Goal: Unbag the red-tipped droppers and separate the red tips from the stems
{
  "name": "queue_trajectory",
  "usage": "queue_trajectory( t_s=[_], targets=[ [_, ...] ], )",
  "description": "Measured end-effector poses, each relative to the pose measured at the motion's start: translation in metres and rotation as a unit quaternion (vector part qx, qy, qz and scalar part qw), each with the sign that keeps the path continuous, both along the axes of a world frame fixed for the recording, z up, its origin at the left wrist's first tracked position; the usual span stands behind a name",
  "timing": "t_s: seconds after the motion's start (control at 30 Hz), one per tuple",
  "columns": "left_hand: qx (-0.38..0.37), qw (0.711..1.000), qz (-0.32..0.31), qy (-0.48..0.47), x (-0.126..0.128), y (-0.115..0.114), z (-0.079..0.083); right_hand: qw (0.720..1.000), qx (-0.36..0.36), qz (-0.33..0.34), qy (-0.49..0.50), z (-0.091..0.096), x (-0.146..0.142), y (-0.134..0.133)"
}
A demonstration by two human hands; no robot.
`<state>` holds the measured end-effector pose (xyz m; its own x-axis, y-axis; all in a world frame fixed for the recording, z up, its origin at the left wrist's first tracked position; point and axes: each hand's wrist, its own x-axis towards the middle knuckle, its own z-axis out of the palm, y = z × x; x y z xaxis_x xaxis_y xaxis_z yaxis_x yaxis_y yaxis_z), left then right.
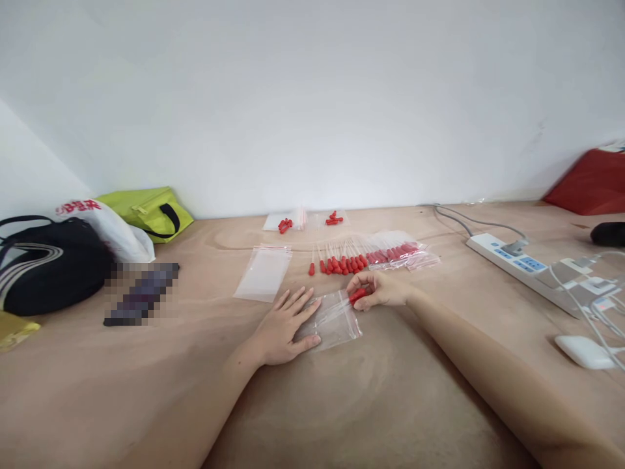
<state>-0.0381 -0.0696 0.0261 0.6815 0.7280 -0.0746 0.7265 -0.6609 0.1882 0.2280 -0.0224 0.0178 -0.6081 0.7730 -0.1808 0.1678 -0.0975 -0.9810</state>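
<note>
My left hand [286,327] lies flat with fingers spread, pressing on the left side of a clear zip bag [336,329] on the table. At the bag's right edge, my right hand [381,290] pinches a red-tipped stick [358,296], whose thin pale shaft appears to lie within the bag. Behind the hands is a row of loose red-tipped sticks [342,264], red ends toward me. To their right, several bagged red-tipped sticks [393,253] overlap in a pile. A stack of flat zip bags [263,273] lies beyond my left hand.
Small red pieces [285,225] and more red pieces [334,219] rest on plastic bags near the wall. At right are a power strip [517,264] with cables and a white adapter [586,352]. A black bag [58,267], a lime bag [151,212] and a blurred-out dark object [144,294] occupy the left.
</note>
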Motion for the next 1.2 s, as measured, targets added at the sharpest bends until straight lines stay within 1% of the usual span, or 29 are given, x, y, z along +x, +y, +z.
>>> queue_trajectory(
  t_s=[0.13, 0.2, 0.27, 0.33, 0.4, 0.47, 0.53, 0.57, 0.63, 0.67, 0.7, 0.77, 0.83, 0.9, 0.97, 1.03, 1.2],
  targets=[
    [0.002, 1.0, 0.005, -0.013, 0.0, 0.0, -0.001, 0.999, -0.042, 0.004, 0.003, 0.002, 0.002, 0.002],
    [0.001, 1.0, 0.008, -0.015, -0.001, 0.0, -0.002, 0.999, -0.04, -0.007, -0.004, 0.006, 0.007, 0.004],
    [0.001, 1.0, 0.008, -0.016, -0.001, 0.0, -0.002, 0.999, -0.023, -0.027, -0.008, 0.014, 0.019, 0.008],
    [0.0, 1.0, 0.008, -0.016, 0.0, 0.0, -0.001, 0.997, 0.004, -0.072, -0.008, 0.022, 0.034, 0.012],
    [-0.001, 1.0, 0.01, -0.013, 0.0, 0.0, 0.0, 0.987, 0.037, -0.156, 0.01, 0.028, 0.049, 0.018],
    [-0.002, 1.0, 0.014, -0.011, 0.001, -0.001, 0.002, 0.96, 0.086, -0.264, 0.043, 0.031, 0.057, 0.023],
    [-0.003, 1.0, 0.015, -0.017, 0.001, -0.001, 0.002, 0.921, 0.152, -0.354, 0.057, 0.029, 0.055, 0.028],
    [-0.003, 1.0, 0.015, -0.022, 0.0, -0.001, 0.002, 0.901, 0.194, -0.385, 0.049, 0.027, 0.049, 0.031],
    [-0.002, 0.999, 0.013, -0.035, 0.0, 0.0, 0.001, 0.865, 0.29, -0.409, 0.002, 0.021, 0.033, 0.035],
    [-0.001, 0.999, 0.013, -0.041, 0.0, 0.0, 0.0, 0.843, 0.347, -0.41, -0.032, 0.017, 0.024, 0.036],
    [0.0, 0.999, 0.014, -0.045, 0.0, 0.0, -0.001, 0.825, 0.399, -0.394, -0.068, 0.013, 0.015, 0.038],
    [0.002, 0.999, 0.015, -0.046, 0.0, -0.001, -0.001, 0.796, 0.475, -0.351, -0.133, 0.006, -0.001, 0.04],
    [0.003, 0.999, 0.017, -0.038, 0.0, -0.001, -0.001, 0.776, 0.515, -0.304, -0.199, 0.0, -0.012, 0.043],
    [0.001, 0.999, 0.02, -0.027, 0.0, -0.002, 0.0, 0.763, 0.531, -0.264, -0.257, -0.005, -0.017, 0.045],
    [-0.003, 1.0, 0.023, -0.02, 0.0, -0.003, 0.001, 0.759, 0.535, -0.234, -0.289, -0.007, -0.018, 0.047],
    [-0.006, 0.999, 0.024, -0.022, 0.0, -0.003, 0.002, 0.762, 0.534, -0.221, -0.291, -0.008, -0.017, 0.048],
    [-0.005, 0.999, 0.024, -0.026, 0.0, -0.003, 0.002, 0.784, 0.518, -0.232, -0.252, -0.01, -0.018, 0.05]
  ],
)
